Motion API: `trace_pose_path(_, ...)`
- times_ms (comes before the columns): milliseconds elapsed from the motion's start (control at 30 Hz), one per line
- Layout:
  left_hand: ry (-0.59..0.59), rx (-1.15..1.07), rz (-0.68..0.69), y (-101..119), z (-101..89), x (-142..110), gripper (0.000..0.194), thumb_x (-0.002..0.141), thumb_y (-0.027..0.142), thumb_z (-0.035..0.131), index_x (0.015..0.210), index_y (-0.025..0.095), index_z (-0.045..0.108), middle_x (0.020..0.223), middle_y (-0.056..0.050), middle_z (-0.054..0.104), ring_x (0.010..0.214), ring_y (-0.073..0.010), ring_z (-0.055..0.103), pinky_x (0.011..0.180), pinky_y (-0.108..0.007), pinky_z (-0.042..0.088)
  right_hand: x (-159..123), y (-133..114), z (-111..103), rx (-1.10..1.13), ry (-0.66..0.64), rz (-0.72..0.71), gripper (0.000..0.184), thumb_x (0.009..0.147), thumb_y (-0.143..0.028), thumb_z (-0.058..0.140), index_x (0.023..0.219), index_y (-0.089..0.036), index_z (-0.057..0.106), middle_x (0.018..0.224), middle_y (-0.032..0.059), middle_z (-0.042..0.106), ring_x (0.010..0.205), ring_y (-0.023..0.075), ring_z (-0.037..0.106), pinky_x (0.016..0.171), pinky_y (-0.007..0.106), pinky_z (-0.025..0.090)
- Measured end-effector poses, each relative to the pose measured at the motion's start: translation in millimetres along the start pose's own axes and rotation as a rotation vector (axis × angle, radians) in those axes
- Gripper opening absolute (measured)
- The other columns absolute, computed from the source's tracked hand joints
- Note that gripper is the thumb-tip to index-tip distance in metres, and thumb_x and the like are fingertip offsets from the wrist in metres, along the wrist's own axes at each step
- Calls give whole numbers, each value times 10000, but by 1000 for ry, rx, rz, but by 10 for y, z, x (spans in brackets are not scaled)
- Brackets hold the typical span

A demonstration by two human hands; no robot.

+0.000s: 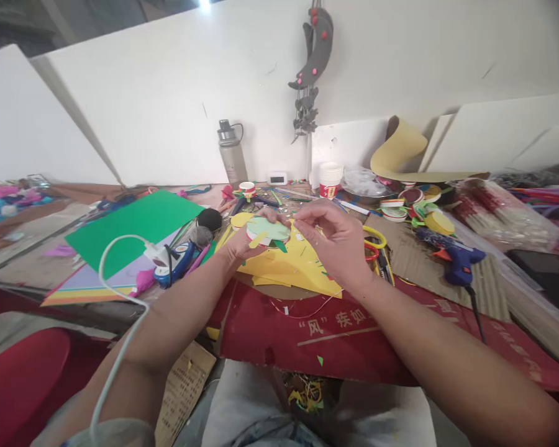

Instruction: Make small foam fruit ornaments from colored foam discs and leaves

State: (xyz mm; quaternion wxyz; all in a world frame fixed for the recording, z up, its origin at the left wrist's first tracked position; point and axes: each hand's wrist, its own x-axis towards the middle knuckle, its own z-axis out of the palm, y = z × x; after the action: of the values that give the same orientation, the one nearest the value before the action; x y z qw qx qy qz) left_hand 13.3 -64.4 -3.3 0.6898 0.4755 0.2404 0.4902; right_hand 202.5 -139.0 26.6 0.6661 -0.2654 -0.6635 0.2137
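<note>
My left hand [245, 243] is closed around a small paper-cup craft [268, 230]. It has a pale green round top, a white rim, and yellow and green paper strips sticking out at its edge. At its right side, my right hand [333, 233] has thumb and forefinger pinched together. Whatever lies between those fingertips is too small to make out. Beneath both hands are yellow paper sheets [302, 267] scattered with scraps. Beside my right wrist lie scissors with yellow and red handles [375, 239].
A blue glue gun [463, 261] lies on cardboard at the right. Similar paper-cup pieces [414, 208] sit behind it. Stacked paper cups [330, 177] and a bottle [233, 155] stand along the back. Green paper [140, 226] and a white cable [121, 341] are at the left.
</note>
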Motion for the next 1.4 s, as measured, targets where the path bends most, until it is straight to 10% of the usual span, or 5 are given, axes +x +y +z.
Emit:
trace_pose_path(700,-96,36,126,9,-72,-8,820,185,496,1059,774,223,559,855,8,676,778,-146,636,696,-270,488,-45,47,-1,-129,-75,-191,57,950,-248,698,907,-285,706,937,11,748,935,190,677,810,361,543)
trace_pose_path(1167,-112,46,98,26,-26,12,601,383,339,1064,785,214,635,807,25,697,744,-140,652,714,-289,505,-37,45,-3,-120,-130,-198,55,945,-207,680,935,-258,659,951,9,704,812,150,603,717,317,495)
trace_pose_path(1400,-95,57,66,49,47,8,516,467,411,1044,823,191,741,775,-12,696,778,-167,658,768,-335,531,-15,59,1,-157,-103,32,254,846,-265,739,1080,-267,641,969,14,619,761,151,511,699,331,479)
